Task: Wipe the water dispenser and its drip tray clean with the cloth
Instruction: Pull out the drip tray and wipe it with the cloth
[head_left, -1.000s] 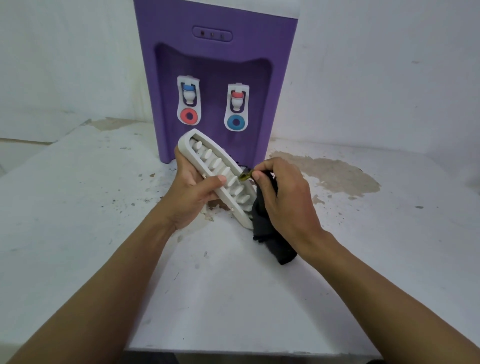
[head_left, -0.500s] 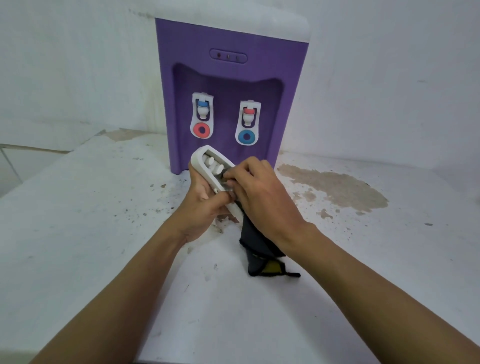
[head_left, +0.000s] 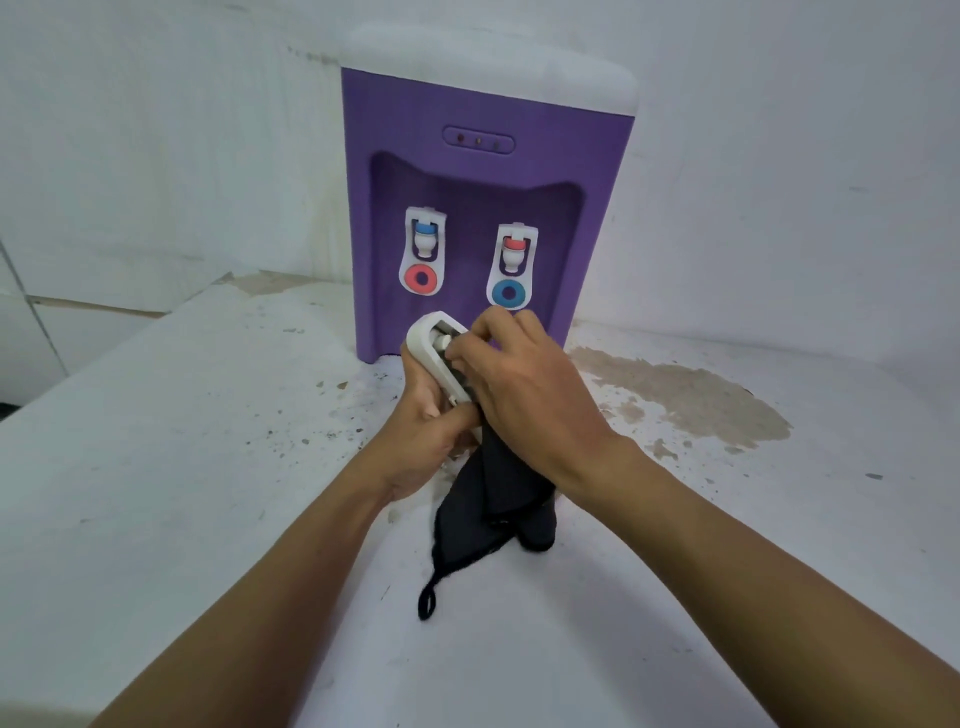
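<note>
since a second earlier the right hand (head_left: 524, 384) had slid up the drip tray (head_left: 427, 340), from its lower end to near its top, so that only the upper corner of the white grille showed. the left hand (head_left: 428, 434) gripped the tray from beneath, thumb curled over its near edge, holding it tilted above the table (head_left: 208, 441) just in front of the purple water dispenser (head_left: 483, 171). the right hand's fingers were curled around the black cloth (head_left: 491, 514), pressing it into the grille, while the rest of the cloth hung down to the table with its loop trailing. the step in hand looked to be scrubbing the tray's slots. the next move probably called for a firm stroke back down the ribs, the left grip steady so the tray did not twist.
</note>
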